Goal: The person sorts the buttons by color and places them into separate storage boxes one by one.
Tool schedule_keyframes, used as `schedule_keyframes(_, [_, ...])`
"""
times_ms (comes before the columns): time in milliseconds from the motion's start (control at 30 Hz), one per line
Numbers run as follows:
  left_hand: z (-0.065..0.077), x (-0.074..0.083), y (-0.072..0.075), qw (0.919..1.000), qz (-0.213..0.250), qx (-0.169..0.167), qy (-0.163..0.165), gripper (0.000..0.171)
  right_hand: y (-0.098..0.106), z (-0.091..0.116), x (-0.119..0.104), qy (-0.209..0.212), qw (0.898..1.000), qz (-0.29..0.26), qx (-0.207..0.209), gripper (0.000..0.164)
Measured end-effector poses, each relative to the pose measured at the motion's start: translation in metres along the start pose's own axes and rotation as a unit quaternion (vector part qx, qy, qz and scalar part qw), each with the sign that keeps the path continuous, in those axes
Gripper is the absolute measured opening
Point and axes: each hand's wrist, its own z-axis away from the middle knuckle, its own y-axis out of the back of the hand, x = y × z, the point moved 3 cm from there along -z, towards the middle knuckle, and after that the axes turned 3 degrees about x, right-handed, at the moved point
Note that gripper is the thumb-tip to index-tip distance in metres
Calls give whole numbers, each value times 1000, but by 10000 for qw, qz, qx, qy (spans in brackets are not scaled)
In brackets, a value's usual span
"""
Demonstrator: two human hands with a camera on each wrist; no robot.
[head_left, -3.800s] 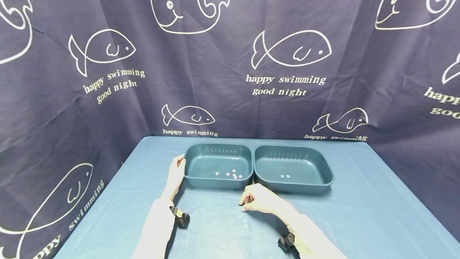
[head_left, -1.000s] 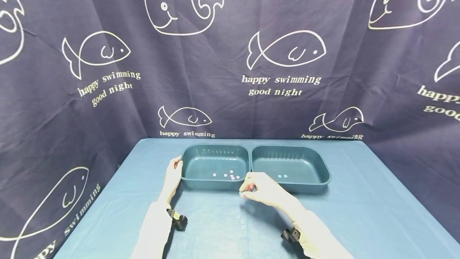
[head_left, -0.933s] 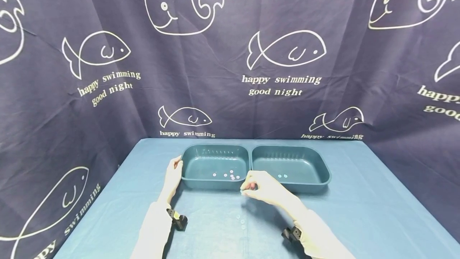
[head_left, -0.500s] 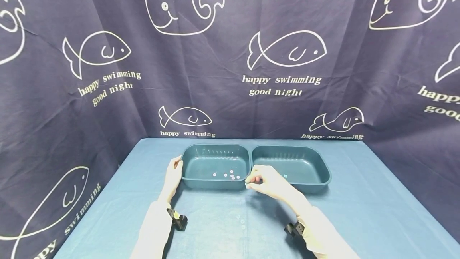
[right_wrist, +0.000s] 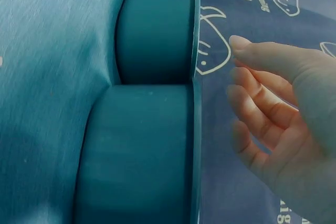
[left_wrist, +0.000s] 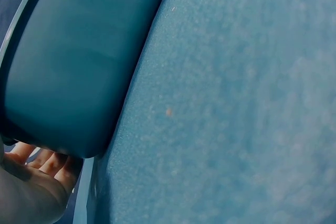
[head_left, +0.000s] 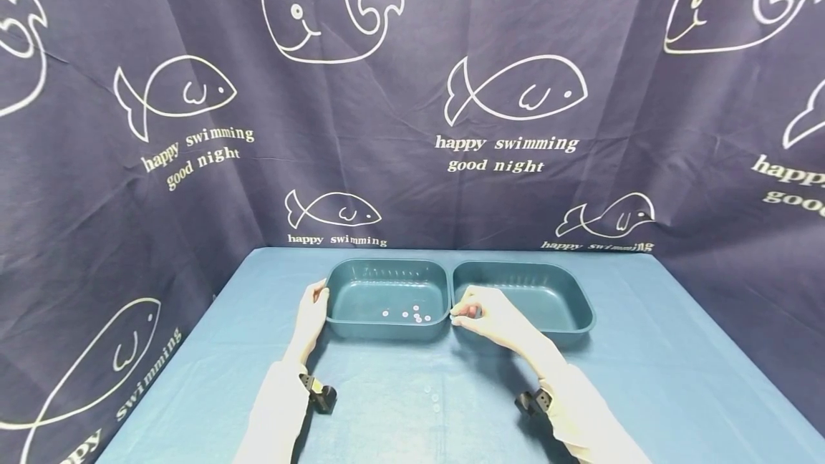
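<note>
My left hand (head_left: 314, 310) grips the left end of the left teal bin (head_left: 387, 330). In the left wrist view, curled fingers (left_wrist: 55, 166) meet that bin's end wall; the thumb is mostly cut off. Several small pink button-like discs (head_left: 405, 314) lie inside this bin. Over the near-left corner of the right teal bin (head_left: 554, 339) is my right hand (head_left: 490, 313), thumb and forefinger pinched together. The small pale blue button seen in its pinch earlier is hardly visible now. My right hand also blocks the view of the blue buttons in that bin.
The two bins stand side by side on a blue cloth-covered table (head_left: 374, 399). Several pale, see-through buttons (head_left: 435, 407) lie on the cloth in front of them. A dark curtain (head_left: 412, 127) with white fish and whale drawings hangs behind and at the sides.
My right hand has picked up a pale blue button from the cloth, then risen forward and right to the right bin's corner. My left hand has stayed at the left bin.
</note>
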Motion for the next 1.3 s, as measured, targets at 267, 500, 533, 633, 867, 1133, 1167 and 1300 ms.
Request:
schedule_keyframes(267, [0, 0, 0, 10000, -72, -10, -9, 34, 6, 1, 11, -412, 9990, -142, 127, 13])
schedule_keyframes(500, [-1, 0, 0, 10000, -23, -40, -32, 35, 11, 1, 24, -702, 9973, -82, 211, 13])
schedule_keyframes(533, [0, 0, 0, 10000, -26, -41, -22, 35, 12, 1, 26, -709, 9972, -36, 222, 12])
schedule_keyframes(633, [-1, -1, 0, 10000, -77, -38, -8, 35, 14, 2, 30, -763, 9967, 1, 280, 12])
schedule_keyframes(867, [-1, 0, 0, 9999, -117, -12, -1, 35, 17, 4, 41, -997, 9941, 23, 424, 12])
schedule_keyframes(1133, [0, 1, 0, 10000, -48, 27, 3, 34, 22, 6, 53, -1208, 9913, 15, 530, 11])
schedule_keyframes(1167, [0, 1, 0, 10000, -53, 26, 10, 34, 23, 6, 54, -1198, 9913, 62, 538, 11])
schedule_keyframes(1300, [0, 1, 0, 10000, -57, 40, 17, 34, 25, 7, 60, -1052, 9919, 407, 585, 11])
